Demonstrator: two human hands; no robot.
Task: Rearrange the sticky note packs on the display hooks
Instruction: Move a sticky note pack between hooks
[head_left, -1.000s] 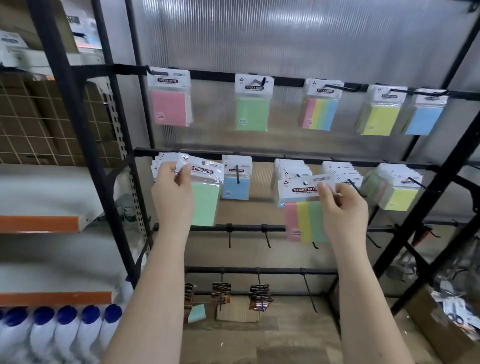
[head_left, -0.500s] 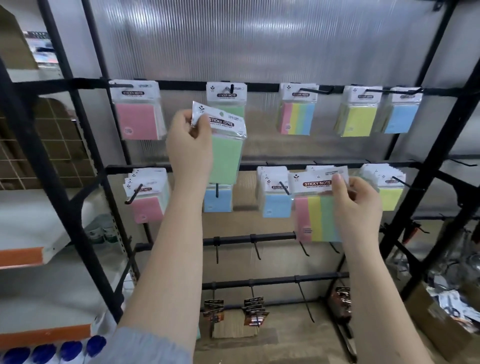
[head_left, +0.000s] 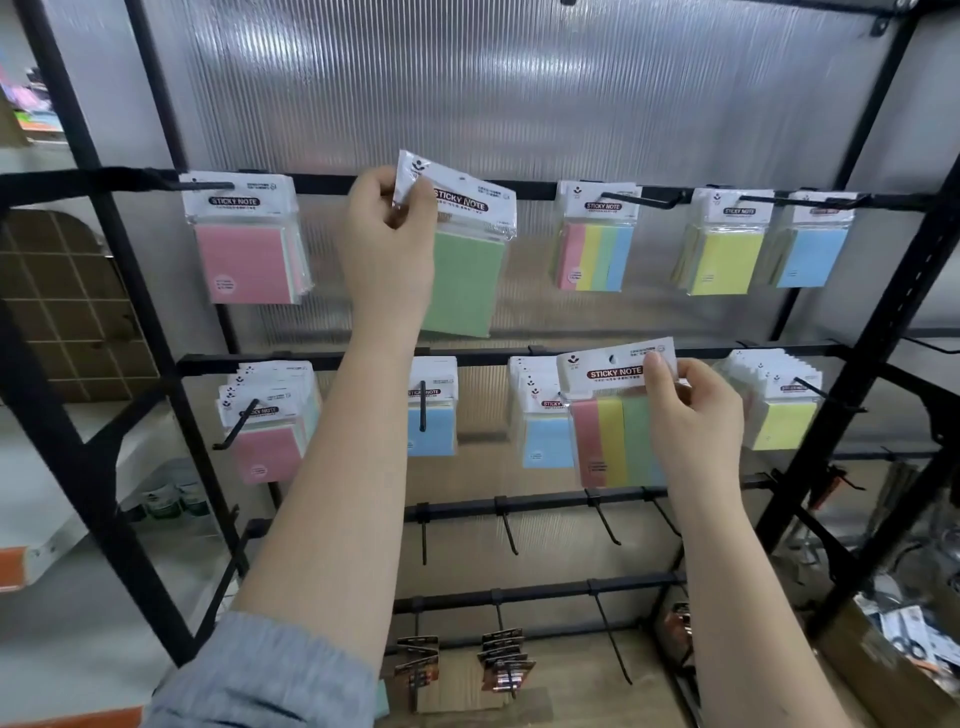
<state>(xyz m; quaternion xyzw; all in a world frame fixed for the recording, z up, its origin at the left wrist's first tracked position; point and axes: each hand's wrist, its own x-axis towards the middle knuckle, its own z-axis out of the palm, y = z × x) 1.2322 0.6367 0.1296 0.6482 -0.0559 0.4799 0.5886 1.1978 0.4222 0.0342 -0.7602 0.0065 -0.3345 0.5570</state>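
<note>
Closest in: a grey sleeve (head_left: 270, 675) at the bottom, on the left arm. Both bare arms reaching up to the black rack.

Right hand (head_left: 693, 415) pinching the white top card of a striped pack (head_left: 615, 441), thumb on the front by the words. Same spot as a second ago, just in front of the middle bar, with the blue packs (head_left: 543, 431) hanging just to its left and the yellow packs (head_left: 784, 415) just to its right. Not on a hook yet.

Left hand (head_left: 389, 244) pinching the top corner of a green pack (head_left: 462, 275), fingers curled round the card. Big change here: a second ago down by the pink packs (head_left: 265, 436) on the middle bar, now lifted up to the top bar (head_left: 332, 184). Pack tilted, its card crossing in front of that bar. Probably aimed at the hook where a green pack hung half a second ago; that hook now hidden behind the hand and card, so cannot tell if the hole is on it.

Farther back, on the top bar: a pink pack (head_left: 249, 249) well to the left of the left hand, then to its right a striped one (head_left: 595, 244), a yellow one (head_left: 724, 254) and a blue one (head_left: 810, 249), each on its own hook.

Meaning for the job: green pack nearly at its new row, hanging it likely next; striped pack waiting its turn. Card thin and bendy, so easy to miss the hook tip.
</note>
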